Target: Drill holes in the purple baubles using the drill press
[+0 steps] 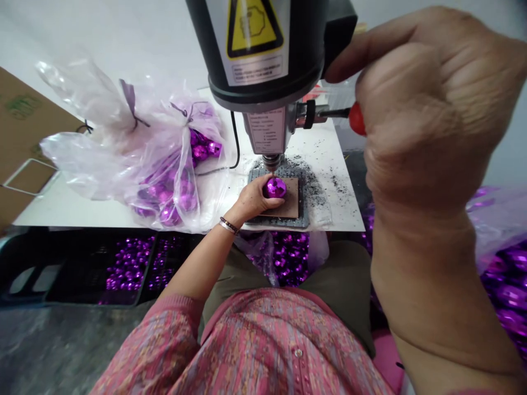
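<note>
A shiny purple faceted ball sits on a brown board, right beneath the chuck of a bench drill press. My left hand grips this ball from the left between thumb and fingers. Close to the camera, my right hand is closed around a feed lever whose red knob shows beside it. Its index finger reaches to the black box on the side of the motor housing. The drill's tip against the ball is too small to make out.
Dark shavings lie around the grey drill base on the white table. Tied plastic bags of purple balls stand at left, beside a cardboard box. A black crate, a lap bag and a right-hand bag hold more.
</note>
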Demonstrator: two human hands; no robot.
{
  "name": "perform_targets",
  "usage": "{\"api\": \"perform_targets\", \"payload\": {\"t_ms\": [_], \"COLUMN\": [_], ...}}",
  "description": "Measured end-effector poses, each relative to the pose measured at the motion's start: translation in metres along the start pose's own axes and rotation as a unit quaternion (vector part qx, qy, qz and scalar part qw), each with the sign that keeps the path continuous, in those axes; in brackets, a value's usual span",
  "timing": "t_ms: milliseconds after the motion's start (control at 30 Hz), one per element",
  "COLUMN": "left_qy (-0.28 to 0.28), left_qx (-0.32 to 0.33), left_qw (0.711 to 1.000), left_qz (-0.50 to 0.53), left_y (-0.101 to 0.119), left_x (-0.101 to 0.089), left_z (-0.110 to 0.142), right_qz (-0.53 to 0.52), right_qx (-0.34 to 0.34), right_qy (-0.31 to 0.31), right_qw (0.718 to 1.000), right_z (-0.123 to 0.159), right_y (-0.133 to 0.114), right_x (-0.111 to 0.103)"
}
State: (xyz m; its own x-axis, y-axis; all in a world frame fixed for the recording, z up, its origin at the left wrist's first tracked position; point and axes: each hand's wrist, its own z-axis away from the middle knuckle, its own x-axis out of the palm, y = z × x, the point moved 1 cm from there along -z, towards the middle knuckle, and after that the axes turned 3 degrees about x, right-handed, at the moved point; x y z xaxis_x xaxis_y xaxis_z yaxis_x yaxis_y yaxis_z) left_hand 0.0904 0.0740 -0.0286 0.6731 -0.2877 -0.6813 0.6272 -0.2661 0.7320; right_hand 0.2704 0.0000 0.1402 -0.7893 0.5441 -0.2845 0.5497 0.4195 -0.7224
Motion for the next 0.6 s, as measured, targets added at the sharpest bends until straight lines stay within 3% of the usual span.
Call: {"api": "perform_targets", "payload": {"t_ms": [167, 600], "left_qy": [0.005, -0.005], "left_qx": [0.02, 0.029], "left_qw": [0.999, 1.0], "left_qz": [0.024, -0.002], "left_y": [-0.007, -0.005], "left_x": [0.002, 0.003], "left_z": [-0.001, 0.002], "right_qz": [0.03, -0.017], "right_qx": [-0.11, -0.131], "right_qy": [-0.006, 0.038], "right_qw": [0.994, 0.99], "right_z": [0.022, 0.039], "right_y": [0.016, 0.041], "right_x": [0.0, 0.008]}}
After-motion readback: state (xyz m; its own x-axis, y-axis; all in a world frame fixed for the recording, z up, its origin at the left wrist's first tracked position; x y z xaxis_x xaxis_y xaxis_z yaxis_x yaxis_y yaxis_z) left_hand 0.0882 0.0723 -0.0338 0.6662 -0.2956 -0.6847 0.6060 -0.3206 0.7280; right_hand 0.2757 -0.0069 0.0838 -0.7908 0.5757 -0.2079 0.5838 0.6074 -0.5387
